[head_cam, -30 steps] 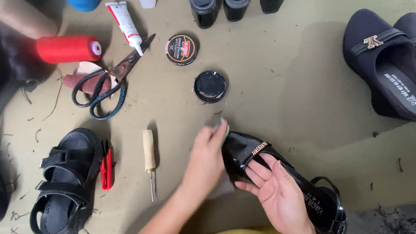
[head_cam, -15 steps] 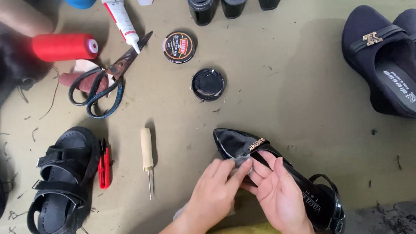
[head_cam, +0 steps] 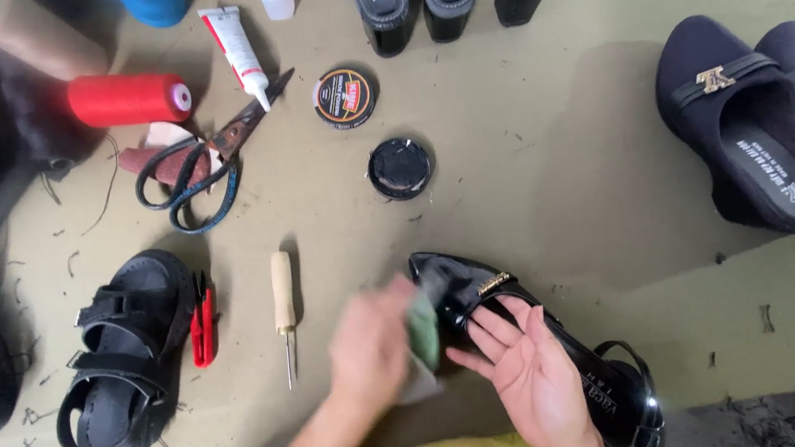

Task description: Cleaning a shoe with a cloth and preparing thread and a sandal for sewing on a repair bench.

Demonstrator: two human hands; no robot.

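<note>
A glossy black pointed shoe [head_cam: 455, 276] with a small gold buckle lies on the olive cloth near the front edge. My right hand [head_cam: 531, 375] rests on its middle, palm up and fingers spread, steadying it. My left hand [head_cam: 370, 346], blurred by motion, grips a greenish-grey cloth [head_cam: 422, 341] pressed against the shoe's toe side. An open round tin of black polish [head_cam: 399, 168] sits just beyond the shoe, its printed lid [head_cam: 345, 98] farther back.
A wooden-handled awl [head_cam: 283, 305], red snips [head_cam: 202, 319] and a black sandal [head_cam: 122, 358] lie to the left. Scissors [head_cam: 205, 164], a red thread spool [head_cam: 128, 98] and a glue tube [head_cam: 235, 44] are at the back left. Dark wedge shoes [head_cam: 744, 126] stand at the right.
My left hand has swept back and forth along the shoe's toe with the cloth and now sits lower left of the toe. My right hand has stayed on the shoe.
</note>
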